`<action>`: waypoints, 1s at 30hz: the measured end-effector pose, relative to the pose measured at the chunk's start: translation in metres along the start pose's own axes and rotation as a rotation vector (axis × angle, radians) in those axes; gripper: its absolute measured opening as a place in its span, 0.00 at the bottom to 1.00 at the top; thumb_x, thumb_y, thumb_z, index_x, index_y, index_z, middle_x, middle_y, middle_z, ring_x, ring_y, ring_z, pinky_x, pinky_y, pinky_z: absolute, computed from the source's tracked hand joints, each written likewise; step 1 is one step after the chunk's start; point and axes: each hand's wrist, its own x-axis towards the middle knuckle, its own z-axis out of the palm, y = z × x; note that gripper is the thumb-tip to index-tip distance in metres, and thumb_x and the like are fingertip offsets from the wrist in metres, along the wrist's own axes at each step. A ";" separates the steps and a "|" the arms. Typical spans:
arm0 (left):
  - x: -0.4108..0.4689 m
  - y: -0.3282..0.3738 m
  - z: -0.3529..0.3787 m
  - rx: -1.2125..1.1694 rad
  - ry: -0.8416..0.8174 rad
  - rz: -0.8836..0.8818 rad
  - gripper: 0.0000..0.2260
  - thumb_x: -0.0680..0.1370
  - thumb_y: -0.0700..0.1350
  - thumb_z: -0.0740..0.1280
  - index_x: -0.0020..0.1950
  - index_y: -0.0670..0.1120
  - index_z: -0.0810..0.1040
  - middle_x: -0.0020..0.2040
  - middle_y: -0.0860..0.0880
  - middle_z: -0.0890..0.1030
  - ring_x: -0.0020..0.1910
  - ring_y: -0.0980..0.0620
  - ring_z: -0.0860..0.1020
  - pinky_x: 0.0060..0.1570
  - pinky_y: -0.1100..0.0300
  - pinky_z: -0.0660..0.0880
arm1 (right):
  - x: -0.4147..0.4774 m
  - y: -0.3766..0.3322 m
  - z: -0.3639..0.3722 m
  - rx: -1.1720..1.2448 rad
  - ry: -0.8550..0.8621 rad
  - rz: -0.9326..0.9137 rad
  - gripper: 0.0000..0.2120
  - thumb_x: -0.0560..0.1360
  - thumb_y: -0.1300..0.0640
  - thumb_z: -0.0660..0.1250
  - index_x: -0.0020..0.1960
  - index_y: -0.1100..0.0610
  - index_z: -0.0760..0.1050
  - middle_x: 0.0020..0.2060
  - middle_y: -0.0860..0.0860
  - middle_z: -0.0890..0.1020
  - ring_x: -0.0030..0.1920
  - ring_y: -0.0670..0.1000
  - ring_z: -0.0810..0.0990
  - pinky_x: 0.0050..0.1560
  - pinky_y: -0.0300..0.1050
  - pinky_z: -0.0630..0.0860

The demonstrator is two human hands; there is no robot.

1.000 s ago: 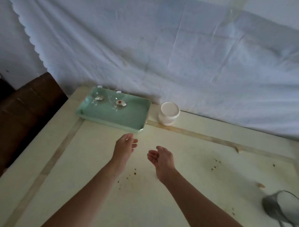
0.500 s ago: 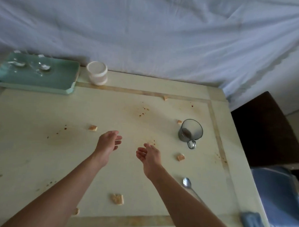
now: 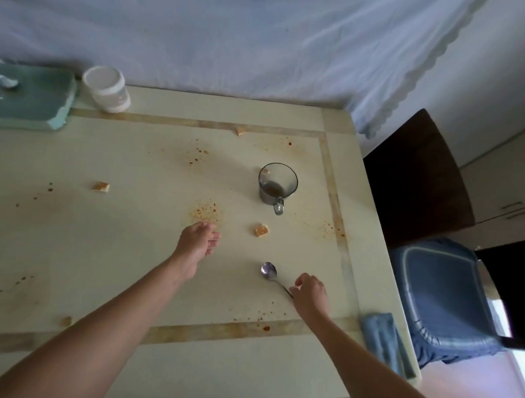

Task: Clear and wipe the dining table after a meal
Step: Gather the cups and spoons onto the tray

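1. We're in the clearing part of the job, not the wiping part. The surface [image 3: 126,253] has loose stuff all over it, and the blue cloth [image 3: 383,339] sits folded on the near right corner, nobody touching it.

2. Our right hand [image 3: 309,294] is down at the handle end of the spoon [image 3: 270,273], fingers curled in over it. Whether they've pinched the handle or are just touching it we honestly can't tell, because the knuckles hide the contact. The spoon's bowl lies flat on the surface, pointing away from us.

3. Our left hand [image 3: 197,241] is loose and holding nothing, hovering near the middle just this side of a patch of reddish splatter.

4. Next move, we reckon: pinch that thin handle properly and lift. It lies flat, so the fingertips need to get under an edge or tip it up first.

5. Then there's the glass mug [image 3: 277,184] further out on the right, with some brown dregs in the bottom, so keep it upright when it goes.

6. The obvious drop-off looks like the green tray [image 3: 48,111] at the far left, right beside the white jar [image 3: 108,88].

7. Bread bits are scattered around too, one [image 3: 261,230] between mug and spoon, another [image 3: 101,187] out to the left. Those need picking up before the cloth is any use on the stains.
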 end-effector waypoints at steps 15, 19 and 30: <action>-0.008 0.006 0.023 -0.064 0.058 -0.017 0.11 0.79 0.43 0.59 0.57 0.43 0.76 0.49 0.43 0.81 0.43 0.48 0.78 0.41 0.58 0.73 | 0.004 0.013 -0.003 -0.212 -0.120 -0.329 0.08 0.76 0.66 0.53 0.45 0.54 0.64 0.41 0.50 0.73 0.45 0.51 0.68 0.38 0.42 0.64; -0.008 0.013 0.020 -0.093 0.084 -0.003 0.10 0.79 0.43 0.59 0.56 0.43 0.76 0.47 0.44 0.81 0.42 0.49 0.78 0.41 0.58 0.73 | 0.016 -0.015 -0.026 0.125 -0.214 -0.304 0.09 0.76 0.64 0.55 0.41 0.53 0.68 0.36 0.47 0.72 0.39 0.49 0.72 0.32 0.38 0.65; -0.013 0.016 0.023 -0.172 0.073 -0.028 0.12 0.80 0.42 0.57 0.61 0.41 0.73 0.52 0.41 0.78 0.48 0.46 0.77 0.43 0.60 0.72 | 0.105 -0.106 -0.106 0.907 -0.171 0.070 0.12 0.72 0.77 0.58 0.40 0.64 0.74 0.33 0.59 0.75 0.27 0.52 0.75 0.36 0.43 0.78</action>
